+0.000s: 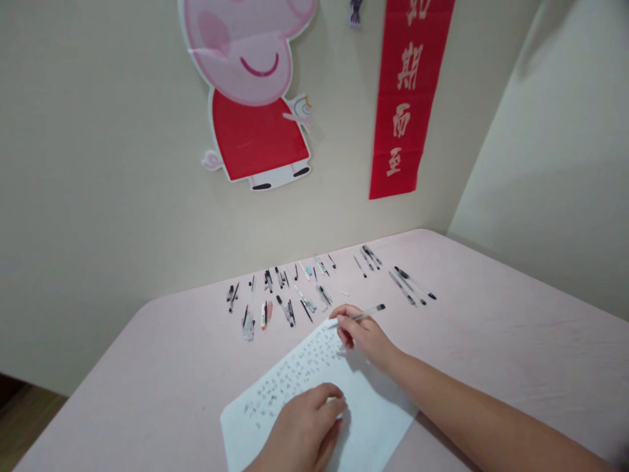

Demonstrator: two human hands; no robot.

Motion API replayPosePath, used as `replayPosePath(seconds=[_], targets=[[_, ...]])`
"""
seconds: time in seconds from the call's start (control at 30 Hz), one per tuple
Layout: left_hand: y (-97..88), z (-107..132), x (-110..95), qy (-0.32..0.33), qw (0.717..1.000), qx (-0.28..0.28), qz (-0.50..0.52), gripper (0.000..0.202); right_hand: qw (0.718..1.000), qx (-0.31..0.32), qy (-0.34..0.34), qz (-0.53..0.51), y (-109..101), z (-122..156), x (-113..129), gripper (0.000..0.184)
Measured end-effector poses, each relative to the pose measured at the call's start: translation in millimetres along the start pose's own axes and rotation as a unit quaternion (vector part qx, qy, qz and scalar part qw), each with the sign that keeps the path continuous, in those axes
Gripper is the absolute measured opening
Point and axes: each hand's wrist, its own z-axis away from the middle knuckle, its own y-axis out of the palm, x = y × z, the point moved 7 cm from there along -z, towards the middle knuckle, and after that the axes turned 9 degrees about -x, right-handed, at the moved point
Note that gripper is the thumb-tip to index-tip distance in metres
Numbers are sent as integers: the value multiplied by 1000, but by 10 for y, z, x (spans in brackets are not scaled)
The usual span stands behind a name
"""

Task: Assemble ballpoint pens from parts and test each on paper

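pen (361, 315): a clear barrel with a dark end, held at a slant above the far edge of the sheet. Its tip points down and left at the paper and its dark end points far and right.
right hand (366, 337): fingers pinched narrow around the pen's lower barrel in a writing grip. The forearm comes in from the near right across the table.
sheet of paper (378, 419): white, lying flat and turned at an angle on the near middle of the table, one corner toward the far side.
writing (295, 373): rows of small dark characters fill the far and left part of the sheet. The near right part is blank.
left hand (307, 429): lies palm down on the near part of the sheet, fingers loosely curled and gripping nothing, pinning the paper.
step in hand: judging from the grip and the tip's place, this is pen-on-paper work at the far end of the written rows.
what the move calls for: a steady sheet under the left hand and a light, controlled tip. The far corner has little paper left.
loose pens (285, 298): many pens and pen parts are scattered in rows just beyond the sheet.
further pens (410, 285): a smaller group of dark ones lies to the far right, well apart from the hands.
table (515, 354): covered in pale pink and set into a corner.
cartoon pig cut-out (255, 98): on the far wall.
red banner (407, 98): on the far wall, right of the pig, with pale characters.
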Motion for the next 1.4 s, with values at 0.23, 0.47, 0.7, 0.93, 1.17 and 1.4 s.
replayPosePath(seconds=[0.23, 0.47, 0.7, 0.93, 1.17, 1.4], targets=[[88, 46, -18, 52, 988, 11, -144, 34, 996, 46, 79, 10, 117, 245, -212, 26], [134, 25, 23, 2, 989, 57, -136, 35, 987, 51, 40, 146, 214, 309, -368, 5], [112, 28, 22, -17, 996, 40, -79, 38, 957, 64, -41, 279, 230, 322, -339, 7], [116, 25, 24, -49, 992, 63, -94, 36, 949, 70, -58, 300, 209, 314, -329, 6], [99, 22, 0, -42, 991, 64, -110, 35, 946, 71, -69, 309, 206, 293, -343, 10], [99, 28, 12, -44, 991, 58, -112, 33, 942, 71, -81, 318, 168, 273, -342, 10]])
